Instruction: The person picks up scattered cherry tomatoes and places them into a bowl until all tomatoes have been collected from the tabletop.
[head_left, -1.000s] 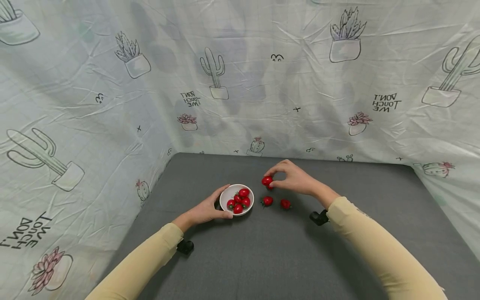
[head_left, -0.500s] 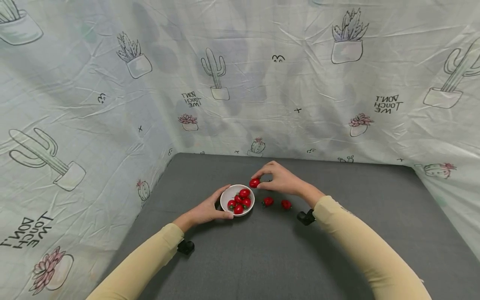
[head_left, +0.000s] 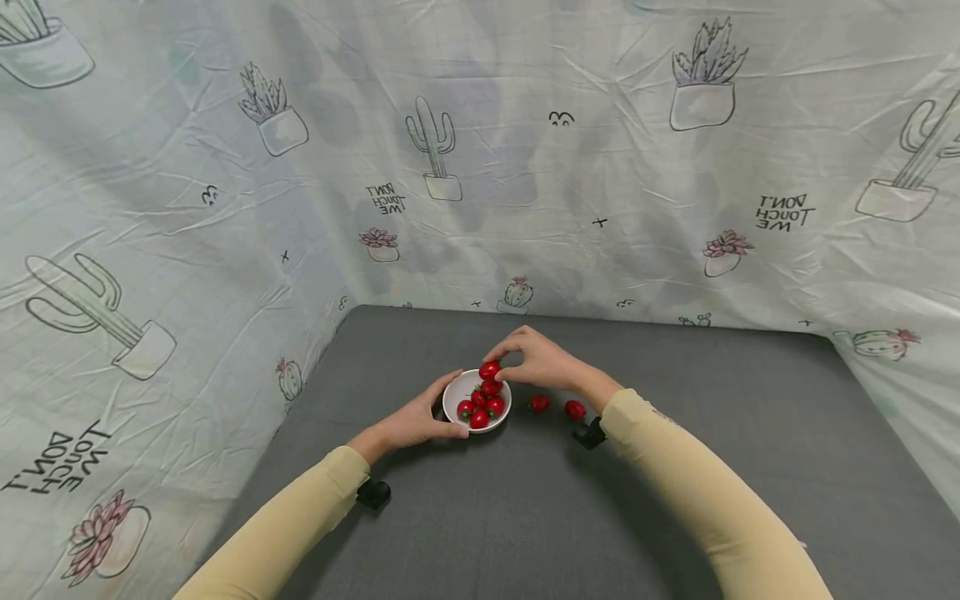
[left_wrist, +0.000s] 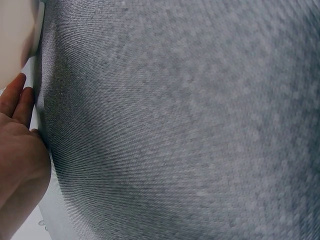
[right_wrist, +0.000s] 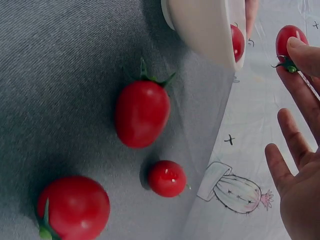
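Note:
A small white bowl [head_left: 455,397] holds several cherry tomatoes [head_left: 478,419]. My left hand [head_left: 408,427] grips it from the left, thumb at the near side and fingers around the far side. Over the bowl's right far rim, my right hand [head_left: 546,363] pinches one cherry tomato [head_left: 489,370] between thumb and index finger. In the right wrist view this tomato [right_wrist: 289,39] shows its green stem, with the other fingers spread away from it. The left wrist view catches only part of the left hand [left_wrist: 22,145] against the outside of the bowl [left_wrist: 17,35].
Right of the bowl, two cherry tomatoes, one nearer [head_left: 538,403] and one farther right [head_left: 575,409], lie on the grey tabletop [head_left: 480,517]. The right wrist view shows a third tomato [right_wrist: 167,178], hidden behind the hand from above. A cactus-print curtain [head_left: 510,167] borders the table.
My right hand has carried its tomato leftward, from right of the bowl to over its rim. The left hand and the bowl have stayed in place.

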